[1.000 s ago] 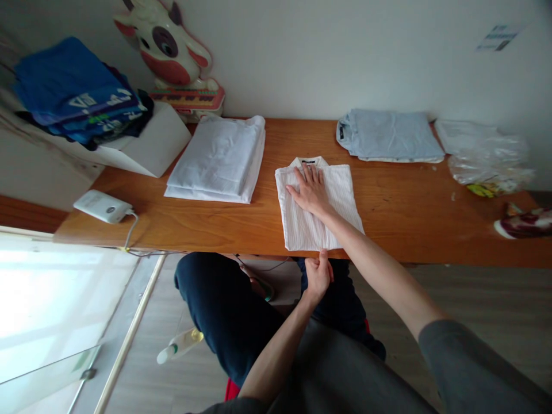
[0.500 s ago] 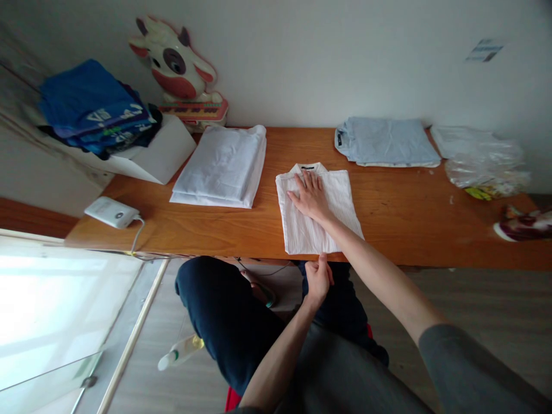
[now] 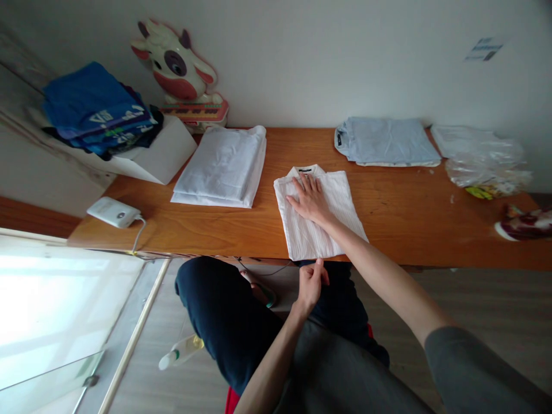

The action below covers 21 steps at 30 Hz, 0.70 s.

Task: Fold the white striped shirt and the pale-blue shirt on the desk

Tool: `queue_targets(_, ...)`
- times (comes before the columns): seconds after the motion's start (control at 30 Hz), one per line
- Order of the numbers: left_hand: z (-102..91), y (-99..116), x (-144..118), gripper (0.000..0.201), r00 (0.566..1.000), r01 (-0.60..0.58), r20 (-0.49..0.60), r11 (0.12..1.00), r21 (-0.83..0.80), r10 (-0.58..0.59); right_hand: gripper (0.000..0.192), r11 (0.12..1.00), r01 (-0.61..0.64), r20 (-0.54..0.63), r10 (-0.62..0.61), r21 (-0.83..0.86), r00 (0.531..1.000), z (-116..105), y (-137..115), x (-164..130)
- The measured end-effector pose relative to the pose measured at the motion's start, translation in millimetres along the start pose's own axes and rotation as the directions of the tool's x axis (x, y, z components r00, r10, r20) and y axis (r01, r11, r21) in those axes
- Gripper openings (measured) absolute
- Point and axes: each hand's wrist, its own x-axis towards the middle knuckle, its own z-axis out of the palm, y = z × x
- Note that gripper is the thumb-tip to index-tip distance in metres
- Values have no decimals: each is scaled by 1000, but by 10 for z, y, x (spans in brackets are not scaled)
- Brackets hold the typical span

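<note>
A white striped shirt (image 3: 313,230), folded into a near rectangle with its collar toward the wall, lies at the front edge of the wooden table. My right hand (image 3: 309,198) rests flat on its upper part, fingers spread, just below the dark collar label. Just off the shirt's front hem is my left hand (image 3: 311,284), its fingers curled in and thumb pointing up at the hem. No cloth shows in its grip. To the left lies a folded white garment (image 3: 219,167). Farther back on the right is a folded light blue garment (image 3: 388,141).
At the left, a white box (image 3: 172,146) carries blue clothes (image 3: 99,106), beside a cow-shaped toy keyboard (image 3: 179,69). A white device (image 3: 114,213) with a cable lies near the table's left end. Clear plastic bags (image 3: 487,161) sit at the right. A bottle (image 3: 181,352) is on the floor.
The shirt has turned slightly, its front hem coming a little nearer my body. My right hand has moved slightly with it. My left hand has shifted a little left and toward me.
</note>
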Motion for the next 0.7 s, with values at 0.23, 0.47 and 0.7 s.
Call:
queue_targets(0.23, -54, 170, -282, 71, 992, 50, -112, 993, -106, -62, 83, 994, 91, 102, -97, 60, 990, -157, -166, -322)
queue_targets(0.47, 32, 167, -574, 70, 981, 175, -54, 968, -178, -187, 64, 796, -243, 18, 280, 555, 960, -794, -267, -1544)
queue_targets(0.7, 111, 127, -976, 71, 944, 326, -9, 938, -119, -330, 46, 312, -647, 244, 745, 695, 621, -632, -405, -3516)
